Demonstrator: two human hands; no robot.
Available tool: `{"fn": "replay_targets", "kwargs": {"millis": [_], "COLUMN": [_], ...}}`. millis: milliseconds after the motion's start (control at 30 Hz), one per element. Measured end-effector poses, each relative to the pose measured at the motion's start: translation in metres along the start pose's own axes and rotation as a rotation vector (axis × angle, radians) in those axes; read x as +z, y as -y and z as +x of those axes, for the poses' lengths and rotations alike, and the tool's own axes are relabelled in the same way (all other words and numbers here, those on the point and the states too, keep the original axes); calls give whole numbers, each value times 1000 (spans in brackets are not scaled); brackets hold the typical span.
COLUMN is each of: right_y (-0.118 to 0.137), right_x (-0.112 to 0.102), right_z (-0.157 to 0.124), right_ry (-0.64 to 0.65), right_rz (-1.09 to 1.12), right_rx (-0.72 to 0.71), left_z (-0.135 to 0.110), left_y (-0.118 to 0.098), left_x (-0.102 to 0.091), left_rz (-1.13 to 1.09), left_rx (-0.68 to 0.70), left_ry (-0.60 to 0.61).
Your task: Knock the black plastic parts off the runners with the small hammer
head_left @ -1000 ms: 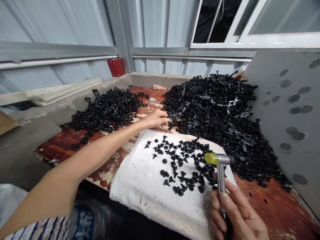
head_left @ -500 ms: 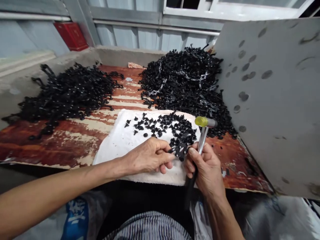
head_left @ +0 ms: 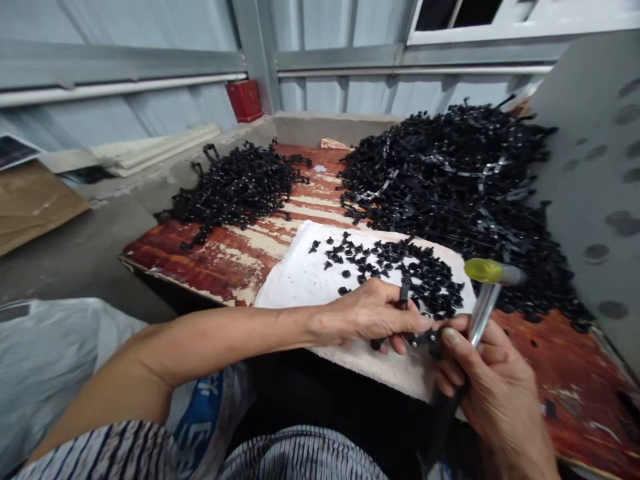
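My right hand [head_left: 495, 373] is closed round a small hammer [head_left: 484, 313] with a yellow face, a metal shaft and a dark grip. Its thumb and forefinger also pinch small black parts with shiny metal dots. Fingertip to fingertip with it, my left hand [head_left: 370, 310] is closed on a black strip-like part [head_left: 405, 291], which sticks up between the fingers; its lower end is partly hidden. Both hands are over the front of a white cloth [head_left: 285, 287]. Loose black mushroom-shaped pieces [head_left: 430, 273] lie scattered on it behind my fingers.
A large heap of black strip parts [head_left: 450, 160] covers the back right of the worn red-brown table [head_left: 185, 260], against a grey panel [head_left: 600, 200]. A smaller heap [head_left: 240, 187] lies at the left. Plastic bags [head_left: 65, 353] are below at the left.
My view has swung left, so everything appears further right. A black strip now stands up out of my left fingers. The hammer stays in my right hand.
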State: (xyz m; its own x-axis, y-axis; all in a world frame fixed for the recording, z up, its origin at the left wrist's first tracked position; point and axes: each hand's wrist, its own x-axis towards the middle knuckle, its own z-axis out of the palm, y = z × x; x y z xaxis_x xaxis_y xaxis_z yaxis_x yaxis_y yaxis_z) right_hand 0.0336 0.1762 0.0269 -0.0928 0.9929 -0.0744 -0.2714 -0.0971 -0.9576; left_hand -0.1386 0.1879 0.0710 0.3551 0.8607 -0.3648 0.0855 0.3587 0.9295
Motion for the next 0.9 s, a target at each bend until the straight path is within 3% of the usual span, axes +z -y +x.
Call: {"fn": "replay_targets", "kwargs": {"millis": [133,300,367,533,733,900], "right_y": [-2,0,2,4,-1,-3], "right_x": [0,3,3,5,6,5], "right_z": [0,-1,0,2,1,1], "right_ry": [-30,-37,-31,-24,-107,-114], "right_rz": [-33,-38,-46,-68,-100,-112], "right_rx": [-14,-36,-26,-7,-48,-32], "left_z": [-9,-32,-38,-36,-16,-14], "left_y": [-6,-13,-11,-5,-5,-5], "left_x": [-10,-63,-86,-115,-117,-119], "left_rz": [-84,-223,-294,-442,-406,-308], "left_rx": [-8,-32,-75,-126,-115,-161], "left_ry": [-113,-442,-509,-471,-382,-384]}}
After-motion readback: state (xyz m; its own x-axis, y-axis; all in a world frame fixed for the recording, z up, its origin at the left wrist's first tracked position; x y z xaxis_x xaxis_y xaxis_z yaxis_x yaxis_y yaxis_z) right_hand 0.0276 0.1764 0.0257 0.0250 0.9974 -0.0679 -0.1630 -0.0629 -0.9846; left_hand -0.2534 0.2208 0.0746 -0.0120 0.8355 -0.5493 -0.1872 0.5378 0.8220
